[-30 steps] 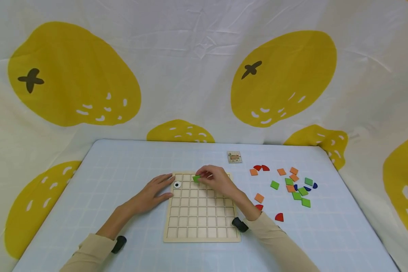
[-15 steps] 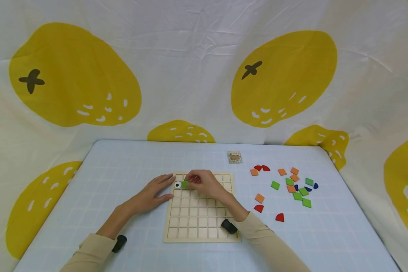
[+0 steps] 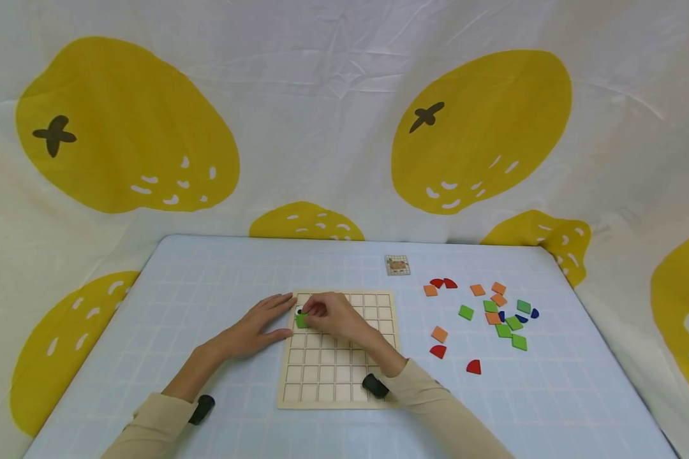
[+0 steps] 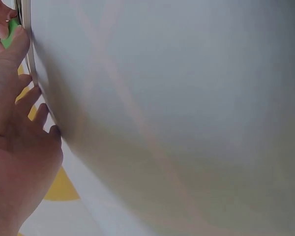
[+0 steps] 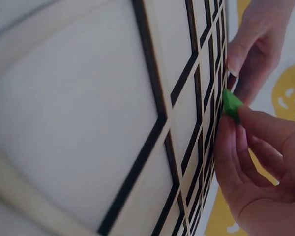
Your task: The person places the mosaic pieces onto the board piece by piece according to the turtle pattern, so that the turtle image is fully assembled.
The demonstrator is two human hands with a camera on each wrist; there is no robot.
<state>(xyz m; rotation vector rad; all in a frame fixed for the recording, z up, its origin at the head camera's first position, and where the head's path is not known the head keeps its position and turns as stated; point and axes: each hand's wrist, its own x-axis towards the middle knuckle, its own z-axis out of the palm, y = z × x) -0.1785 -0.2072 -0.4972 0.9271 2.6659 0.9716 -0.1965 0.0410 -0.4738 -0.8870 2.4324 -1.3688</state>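
Note:
Between thumb and fingertips, the right hand (image 3: pixel 339 319) pinches a green square tile (image 3: pixel 302 320) over the left columns of the wooden grid board (image 3: pixel 327 404). Just behind that tile, the white eye piece (image 3: pixel 298 310) is partly covered by the right fingers. The left hand (image 3: pixel 252 331) lies with extended fingers against the board's left edge. In the right wrist view the green tile (image 5: pixel 231 105) is tilted between the right hand's (image 5: pixel 265 162) thumb and finger, close to the board surface. The left wrist view shows the left hand (image 4: pixel 19 132) beside the board's edge.
To the board's right lie scattered orange squares (image 3: pixel 439 334), green squares (image 3: pixel 466 312), red quarter pieces (image 3: pixel 474 366) and dark blue pieces (image 3: pixel 534 313). A small picture card (image 3: pixel 397 265) is behind the board. A patterned cloth (image 3: pixel 321 127) hangs behind the table.
The right hand has carried the green tile leftward and toward the person, from the board's back row to just in front of the eye piece. The left hand has stayed in place.

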